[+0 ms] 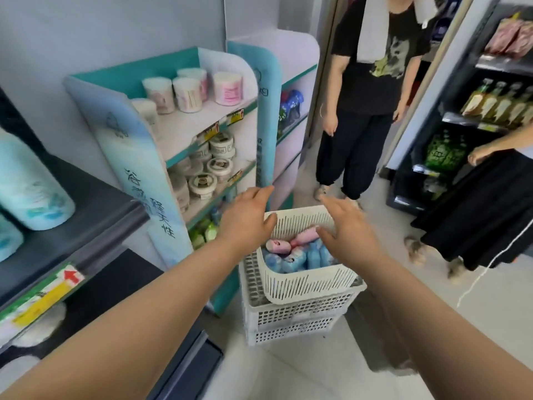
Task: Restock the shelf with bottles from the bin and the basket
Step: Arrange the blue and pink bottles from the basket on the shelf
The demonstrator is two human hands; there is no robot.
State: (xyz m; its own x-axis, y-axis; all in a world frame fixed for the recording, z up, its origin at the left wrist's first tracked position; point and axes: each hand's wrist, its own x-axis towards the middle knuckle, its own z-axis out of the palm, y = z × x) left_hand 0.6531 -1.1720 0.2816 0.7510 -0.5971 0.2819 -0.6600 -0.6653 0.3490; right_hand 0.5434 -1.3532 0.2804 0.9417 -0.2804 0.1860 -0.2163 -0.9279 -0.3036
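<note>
CHECKER: Report hand status.

OPERATOR: Both my forearms reach forward. My left hand (248,223) and right hand (350,230) hover over the far end of the basket (302,284). The fingers (261,194) of both hands are apart and nearly straight, clamped on nothing. I cannot tell whether my left thumb touches the rim.

CHECKER: Locate the stock.

OPERATOR: The blue bottles (314,256) and pink bottles (278,246) lie on their sides, packed together inside the basket. The basket appears to sit askew on top of the bin (288,319). The bin stands on the floor (317,370), just beside the shelf (184,134). Whatever the bin holds is hidden under the basket.

CHECKER: Current step?

OPERATOR: In my judgement, either the first pick or a lift of the whole basket. No bottle is in hand yet.

CHECKER: List the failure modes.

OPERATOR:
1. Tipping: weight pressed on one end of the askew basket could slide it off the bin and spill the bottles.
2. Drag-out: the bottles are packed tight, so pulling one could carry its neighbour over the rim.
3. Knock-over: the lowest tier already holds green bottles (204,230) near its front edge, with jars (202,183) on the tier above. A careless insertion could topple them.
4. Collision: a person in black (366,82) stands near the far side of the basket, so a wide swing could strike them.
</note>
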